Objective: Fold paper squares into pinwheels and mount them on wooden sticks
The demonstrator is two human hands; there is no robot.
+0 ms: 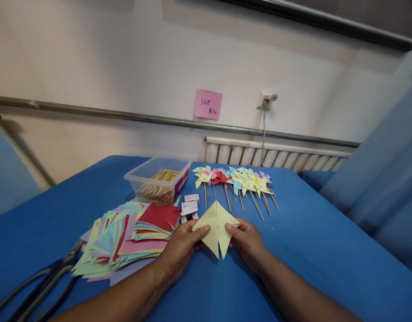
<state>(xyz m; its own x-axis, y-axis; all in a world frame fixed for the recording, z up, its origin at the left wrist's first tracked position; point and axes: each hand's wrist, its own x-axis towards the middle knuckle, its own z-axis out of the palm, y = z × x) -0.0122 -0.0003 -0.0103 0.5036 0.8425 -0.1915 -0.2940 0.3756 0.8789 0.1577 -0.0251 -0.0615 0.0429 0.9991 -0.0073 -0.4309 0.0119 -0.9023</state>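
A pale yellow paper square (211, 223) is held up with one corner toward the top. Slits run inward from its corners, and a small dark dot marks its middle. My left hand (186, 239) pinches its left side, thumb on the front and fingers behind. On the right side my right hand (246, 239) grips it the same way. Just beyond my left hand lie small white boxes (190, 207). A pile of coloured paper sheets (125, 237) spreads to the left, beside large dark-handled scissors (55, 273).
A clear plastic box (135, 179) of thin wooden sticks (166, 175) stands at the back. Finished paper pinwheels (248, 182) on sticks lie right of it on the blue tablecloth (313, 250). Behind are a radiator (239, 154), a pink note (208, 104) and a plugged-in socket (264, 100).
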